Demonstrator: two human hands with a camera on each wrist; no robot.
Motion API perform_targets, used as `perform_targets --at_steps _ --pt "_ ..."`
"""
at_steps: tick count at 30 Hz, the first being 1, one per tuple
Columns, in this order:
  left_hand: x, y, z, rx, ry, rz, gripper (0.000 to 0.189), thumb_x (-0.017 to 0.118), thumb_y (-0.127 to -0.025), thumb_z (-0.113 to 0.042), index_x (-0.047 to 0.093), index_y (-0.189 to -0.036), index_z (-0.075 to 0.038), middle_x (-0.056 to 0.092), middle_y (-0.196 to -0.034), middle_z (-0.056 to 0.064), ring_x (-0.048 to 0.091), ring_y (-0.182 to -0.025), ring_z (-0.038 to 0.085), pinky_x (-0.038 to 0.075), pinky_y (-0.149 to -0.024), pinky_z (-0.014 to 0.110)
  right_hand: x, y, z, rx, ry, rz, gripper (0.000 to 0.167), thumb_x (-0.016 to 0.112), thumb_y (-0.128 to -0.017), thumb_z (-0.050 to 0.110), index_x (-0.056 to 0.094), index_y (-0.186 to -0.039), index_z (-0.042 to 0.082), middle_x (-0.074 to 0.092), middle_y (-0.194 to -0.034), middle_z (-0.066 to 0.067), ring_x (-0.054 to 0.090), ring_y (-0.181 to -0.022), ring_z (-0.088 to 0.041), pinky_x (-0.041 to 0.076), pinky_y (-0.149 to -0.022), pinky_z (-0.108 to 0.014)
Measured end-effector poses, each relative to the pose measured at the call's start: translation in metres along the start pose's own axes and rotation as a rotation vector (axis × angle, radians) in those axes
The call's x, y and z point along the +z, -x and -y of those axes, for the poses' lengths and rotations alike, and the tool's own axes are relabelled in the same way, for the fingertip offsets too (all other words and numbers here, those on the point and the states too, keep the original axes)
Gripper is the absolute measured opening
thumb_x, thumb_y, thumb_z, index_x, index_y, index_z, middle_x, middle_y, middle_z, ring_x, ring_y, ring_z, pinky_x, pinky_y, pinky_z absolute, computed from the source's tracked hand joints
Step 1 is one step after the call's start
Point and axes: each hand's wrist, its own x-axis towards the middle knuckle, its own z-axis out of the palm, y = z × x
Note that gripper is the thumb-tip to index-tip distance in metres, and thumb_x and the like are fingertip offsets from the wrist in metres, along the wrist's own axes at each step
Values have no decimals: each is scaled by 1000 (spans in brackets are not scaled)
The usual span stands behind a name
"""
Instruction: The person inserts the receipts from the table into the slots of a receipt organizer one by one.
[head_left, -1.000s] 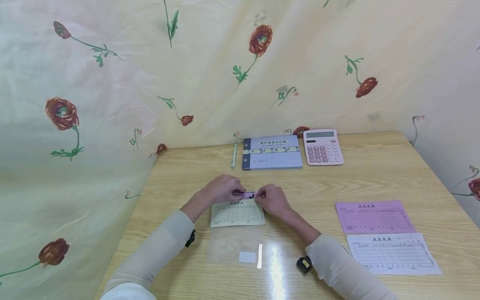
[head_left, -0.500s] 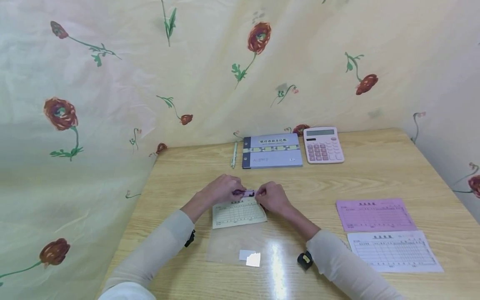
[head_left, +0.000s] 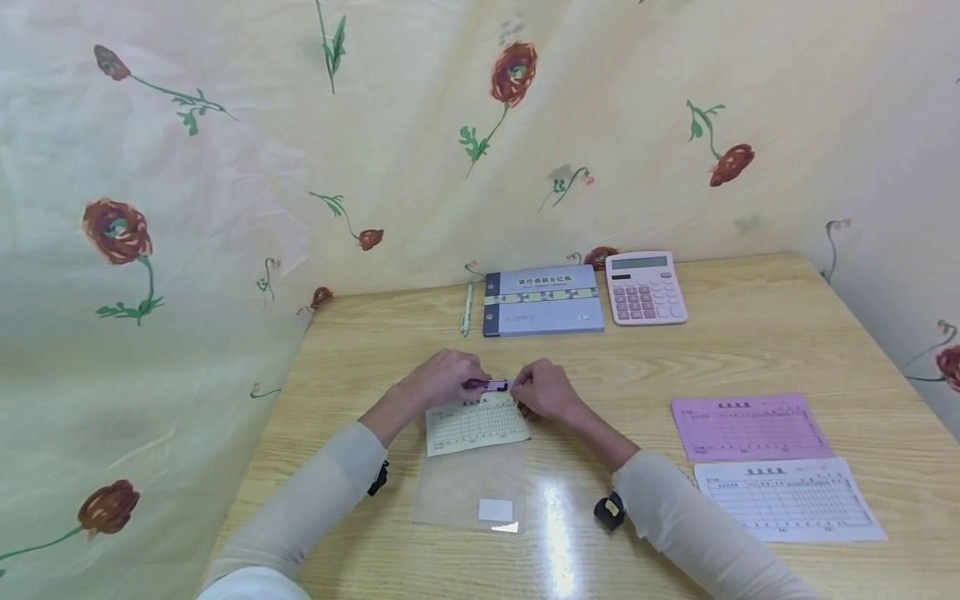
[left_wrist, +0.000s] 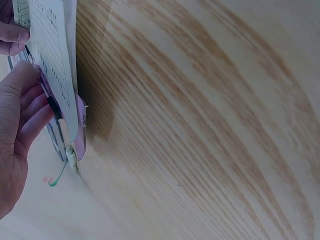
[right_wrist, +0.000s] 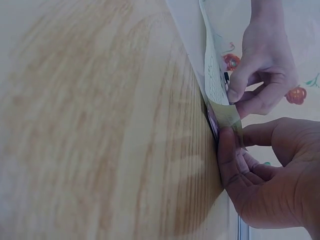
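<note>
A pale green printed form (head_left: 477,425) lies at the middle of the table, its far edge by a narrow purple strip with a dark metal clip (head_left: 495,386). My left hand (head_left: 444,382) grips that clip from the left, fingers curled. The right hand (head_left: 546,390) pinches the form's far right corner between thumb and forefinger. In the right wrist view, the form (right_wrist: 223,114) bends up into the right hand (right_wrist: 270,185), with the left hand (right_wrist: 267,70) close beyond. From the left wrist view, the form (left_wrist: 52,55) stands partly raised beside the left hand (left_wrist: 17,117).
A clear plastic sheet (head_left: 457,483) with a white label (head_left: 496,510) extends nearer than the form. On the right lie a purple form (head_left: 753,429) and a white form (head_left: 787,500). A pen (head_left: 467,310), blue account book (head_left: 543,302) and pink calculator (head_left: 646,288) line the back.
The form's near right corner has lifted and shifted slightly, and the glare on the clear sheet has shrunk. Both hands stay almost in place, with the right one moving slightly.
</note>
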Motion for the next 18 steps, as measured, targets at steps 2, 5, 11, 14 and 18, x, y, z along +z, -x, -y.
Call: perform_targets --at_steps 2,5,11,14,18 --pt "0 0 0 2 5 -1 21 80 -97 -15 82 -117 -10 75 -99 -1 60 -75 5 51 -69 15 0 0 0 4 5 1 13 65 -98 3 76 -96 -5 69 -70 -8 66 -56 -16 59 -54 -29" --pt "0 0 0 0 21 -3 20 79 -97 -15 82 -117 -10 76 -101 -1 61 -76 5 51 -70 14 0 0 0 10 10 0 13 65 -98 3 76 -97 -5 70 -70 -8 66 -56 -16 59 -54 -28" --pt "-1 -1 0 0 24 9 20 77 -99 -16 82 -118 -10 76 -102 0 62 -77 5 52 -71 14 -1 0 1 27 6 9 14 65 -98 3 76 -100 -6 70 -72 -9 66 -56 -17 59 -55 -28" --pt "-1 -1 0 1 16 14 20 77 -99 -16 82 -118 -10 76 -102 0 61 -77 5 52 -71 14 -1 0 1 32 2 13 14 65 -98 3 76 -100 -6 70 -72 -9 66 -57 -17 59 -55 -28" --pt "-1 0 1 3 9 12 20 77 -100 -15 82 -119 -10 76 -102 -1 60 -77 6 51 -70 15 -1 0 1 32 -7 13 13 65 -97 3 76 -97 -6 70 -72 -10 66 -57 -17 59 -55 -28"
